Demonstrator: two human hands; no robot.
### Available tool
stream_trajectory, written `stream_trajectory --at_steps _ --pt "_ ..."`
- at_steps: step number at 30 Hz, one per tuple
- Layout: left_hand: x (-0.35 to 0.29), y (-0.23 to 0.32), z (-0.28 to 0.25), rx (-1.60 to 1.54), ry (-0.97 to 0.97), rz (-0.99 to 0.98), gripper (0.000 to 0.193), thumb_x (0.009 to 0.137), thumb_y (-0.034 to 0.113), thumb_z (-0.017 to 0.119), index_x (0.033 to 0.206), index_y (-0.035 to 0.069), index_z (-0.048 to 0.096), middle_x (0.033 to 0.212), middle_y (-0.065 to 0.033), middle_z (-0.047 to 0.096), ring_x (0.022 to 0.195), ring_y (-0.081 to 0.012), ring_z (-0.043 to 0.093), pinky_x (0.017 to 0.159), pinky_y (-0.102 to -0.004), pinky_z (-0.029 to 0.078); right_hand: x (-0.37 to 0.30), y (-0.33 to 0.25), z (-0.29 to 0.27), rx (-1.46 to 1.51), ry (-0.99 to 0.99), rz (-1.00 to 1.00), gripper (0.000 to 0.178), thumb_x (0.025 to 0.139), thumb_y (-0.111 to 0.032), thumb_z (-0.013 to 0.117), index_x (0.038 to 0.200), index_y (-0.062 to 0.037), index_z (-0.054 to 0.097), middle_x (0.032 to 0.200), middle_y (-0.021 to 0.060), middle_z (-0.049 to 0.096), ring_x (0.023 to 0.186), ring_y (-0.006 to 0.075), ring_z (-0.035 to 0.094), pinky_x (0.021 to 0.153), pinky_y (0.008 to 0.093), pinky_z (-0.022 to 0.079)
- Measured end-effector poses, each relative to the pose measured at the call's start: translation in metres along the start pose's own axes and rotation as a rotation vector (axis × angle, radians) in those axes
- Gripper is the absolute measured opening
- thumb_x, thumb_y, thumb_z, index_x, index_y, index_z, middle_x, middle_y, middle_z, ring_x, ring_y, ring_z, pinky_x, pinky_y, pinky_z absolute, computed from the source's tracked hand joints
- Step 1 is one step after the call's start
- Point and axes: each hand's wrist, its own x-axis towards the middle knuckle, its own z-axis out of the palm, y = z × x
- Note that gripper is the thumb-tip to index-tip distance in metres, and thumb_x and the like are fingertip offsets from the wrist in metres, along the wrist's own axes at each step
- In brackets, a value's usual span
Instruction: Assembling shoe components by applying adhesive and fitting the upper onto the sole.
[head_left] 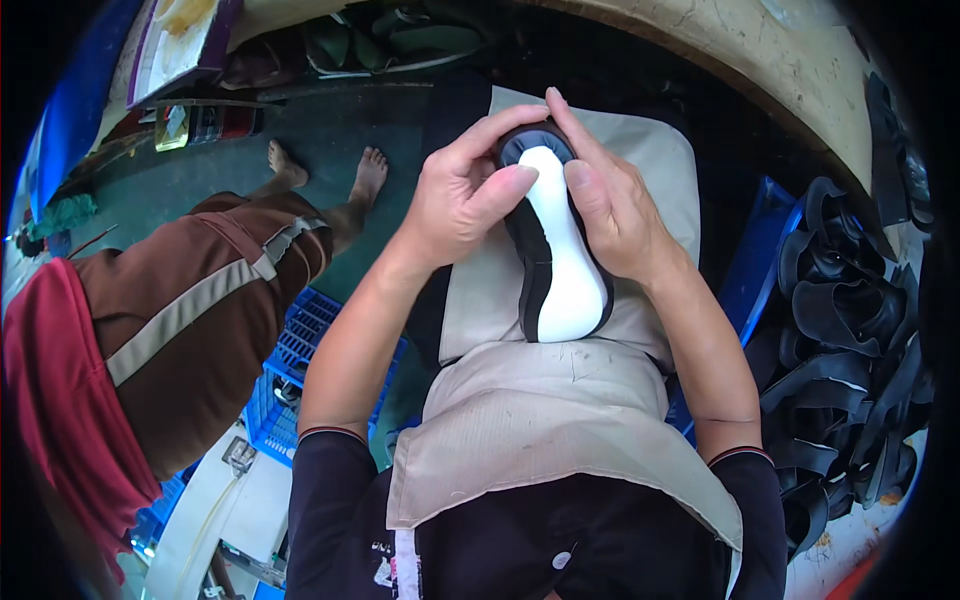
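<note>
A black shoe upper (535, 262) is fitted over a white shoe last (570, 285), which lies sole side up on my lap with its toe pointing away from me. My left hand (462, 190) wraps round the left of the toe, its thumb on the edge where the dark material folds over the last. On the other side, my right hand (618, 205) presses against the toe and forefoot, thumb close to the white surface. The fingertips of both hands nearly meet beyond the toe. Underneath lies my beige apron (530, 420). The far side of the upper is hidden.
A heap of black shoe uppers (840, 330) lies on the right beside a blue crate edge (765, 250). At the left, a person in brown shorts (200, 290) stands or sits close by. Blue crates (310, 330) are below. A worktop edge (700, 50) curves across the far side.
</note>
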Motion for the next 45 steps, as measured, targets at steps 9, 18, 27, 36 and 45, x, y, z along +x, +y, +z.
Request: stream_trajectory --at_steps 9,18,27,36,45 --pt "-0.007 -0.023 -0.009 0.007 -0.017 0.105 0.061 0.09 0.018 0.071 0.146 0.004 0.052 0.118 -0.0127 0.064 0.098 -0.0186 0.06 0.092 -0.0284 0.049 -0.013 0.01 0.02 0.028 -0.069 0.04 0.06 0.109 -0.033 0.037 0.161 -0.0034 0.028 0.151 0.027 0.049 0.125 0.0432 0.059 0.103 0.0457 0.048" --pt "-0.027 -0.048 -0.013 -0.101 0.165 -0.019 0.062 0.085 0.01 0.075 0.143 0.003 0.054 0.12 -0.0128 0.063 0.1 -0.0204 0.063 0.092 -0.0301 0.051 -0.04 0.022 0.034 0.142 -0.293 0.309 0.064 0.109 -0.035 0.037 0.163 -0.0045 0.021 0.161 0.0252 0.036 0.142 0.0416 0.044 0.113 0.0449 0.039" --pt "-0.044 -0.05 -0.035 -0.075 0.267 0.079 0.08 0.078 0.007 0.082 0.148 0.008 0.043 0.119 -0.0146 0.063 0.098 -0.0237 0.067 0.086 -0.0311 0.058 -0.081 0.016 0.034 0.284 -0.201 0.526 0.054 0.106 -0.033 0.049 0.148 0.0011 0.048 0.128 0.0217 0.063 0.109 0.0302 0.063 0.094 0.0356 0.049" --pt "-0.053 -0.037 -0.013 0.194 0.336 0.024 0.095 0.076 0.028 0.084 0.154 0.01 0.032 0.121 -0.0153 0.059 0.1 -0.0272 0.065 0.091 -0.0354 0.056 -0.069 0.001 0.028 0.459 -0.177 0.721 0.038 0.1 -0.027 0.063 0.114 0.0076 0.072 0.088 0.0119 0.073 0.082 0.0181 0.063 0.078 0.0286 0.052" --pt "-0.054 -0.03 -0.025 0.016 0.458 0.096 0.108 0.066 0.037 0.093 0.152 0.009 0.035 0.126 -0.0184 0.058 0.103 -0.0334 0.067 0.096 -0.0436 0.056 -0.038 -0.011 -0.009 -0.254 -0.157 -0.085 0.046 0.089 -0.022 0.074 0.122 0.0089 0.068 0.099 0.0157 0.075 0.081 0.0269 0.067 0.078 0.0339 0.054"
